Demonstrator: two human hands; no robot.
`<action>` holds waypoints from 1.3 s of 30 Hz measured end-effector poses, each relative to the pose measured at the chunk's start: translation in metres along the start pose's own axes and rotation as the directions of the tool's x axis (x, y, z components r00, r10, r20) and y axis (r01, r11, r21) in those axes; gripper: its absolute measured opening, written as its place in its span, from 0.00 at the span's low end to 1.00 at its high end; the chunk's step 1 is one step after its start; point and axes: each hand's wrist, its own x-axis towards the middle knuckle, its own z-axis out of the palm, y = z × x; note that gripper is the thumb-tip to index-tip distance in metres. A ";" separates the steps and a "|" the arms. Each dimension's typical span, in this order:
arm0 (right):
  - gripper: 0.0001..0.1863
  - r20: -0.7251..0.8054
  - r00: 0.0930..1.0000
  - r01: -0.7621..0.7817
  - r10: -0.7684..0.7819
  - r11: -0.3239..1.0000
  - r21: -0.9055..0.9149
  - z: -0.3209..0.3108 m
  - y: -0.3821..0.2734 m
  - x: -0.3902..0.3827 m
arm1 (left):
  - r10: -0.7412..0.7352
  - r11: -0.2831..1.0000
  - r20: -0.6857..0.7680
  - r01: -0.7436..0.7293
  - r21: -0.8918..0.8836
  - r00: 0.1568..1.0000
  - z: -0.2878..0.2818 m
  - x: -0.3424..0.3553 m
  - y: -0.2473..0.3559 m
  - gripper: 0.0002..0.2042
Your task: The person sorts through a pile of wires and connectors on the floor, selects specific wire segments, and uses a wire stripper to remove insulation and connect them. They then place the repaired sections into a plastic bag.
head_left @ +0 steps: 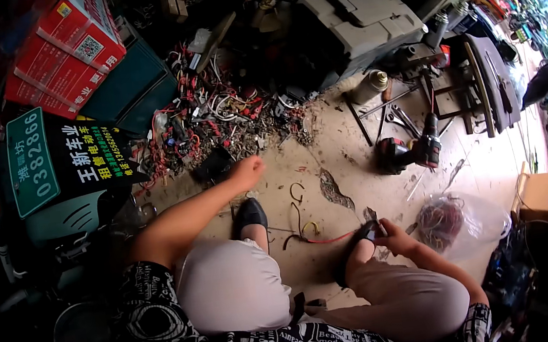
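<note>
My left hand is out ahead of me with its fingers folded in to a loose fist, above the floor. I can't tell whether anything is tucked inside it. Just to its left lies a black, flat-sided piece, and beyond that spreads a heap of wire scraps and connectors, red, white and black. My left shoe is just below that hand.

My right hand is lower and well apart from the left, thumb and fingers brought together on a small piece at their tips, right beside my right shoe. The piece is too small and dark for me to make out its kind. A red wire runs along the floor from the left toward those fingertips; whether it joins the piece I can't see. Between my hands, near that wire, lies a curled yellow wire.

To the right of my right hand sits a clear plastic bag with a reddish coil of wire in it. Farther ahead of that hand lies a cordless drill, with wrenches just beyond.
</note>
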 end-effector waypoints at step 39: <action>0.17 0.040 0.975 -0.222 0.220 0.972 0.070 -0.022 0.017 0.006 | 0.304 0.862 -0.186 -0.186 0.471 0.934 -0.080 0.077 0.134 0.17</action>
